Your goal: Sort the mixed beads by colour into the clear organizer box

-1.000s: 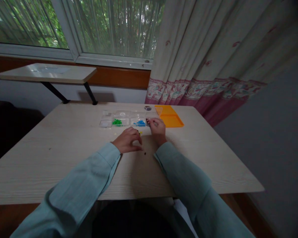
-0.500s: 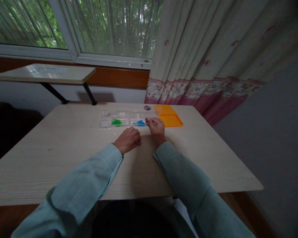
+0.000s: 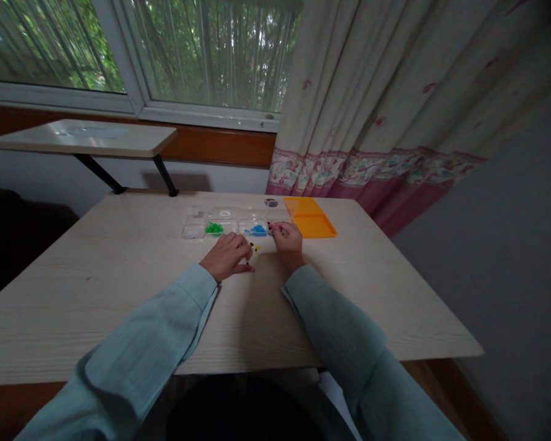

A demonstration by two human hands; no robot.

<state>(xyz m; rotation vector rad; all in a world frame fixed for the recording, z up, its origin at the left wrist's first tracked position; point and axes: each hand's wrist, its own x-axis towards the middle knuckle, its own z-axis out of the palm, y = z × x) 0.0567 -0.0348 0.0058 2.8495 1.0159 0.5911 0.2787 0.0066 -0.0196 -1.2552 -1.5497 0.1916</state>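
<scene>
The left hand (image 3: 226,256) lies knuckles-up on the table (image 3: 119,275), fingers curled, its tips touching a few loose beads (image 3: 254,247); whether it pinches one I cannot tell. The right hand (image 3: 287,242) rests just beside it, fingertips drawn together at the right end of a clear box (image 3: 197,215); its grip is too small to make out. The box holds green beads (image 3: 213,228) and blue beads (image 3: 258,230). An orange tray (image 3: 310,224) lies just right of it.

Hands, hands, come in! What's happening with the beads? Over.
Left hand curled on table, fingertips by loose beads. Right hand at right end of bead box, grip unclear. Orange tray beside box, not in the way.
</scene>
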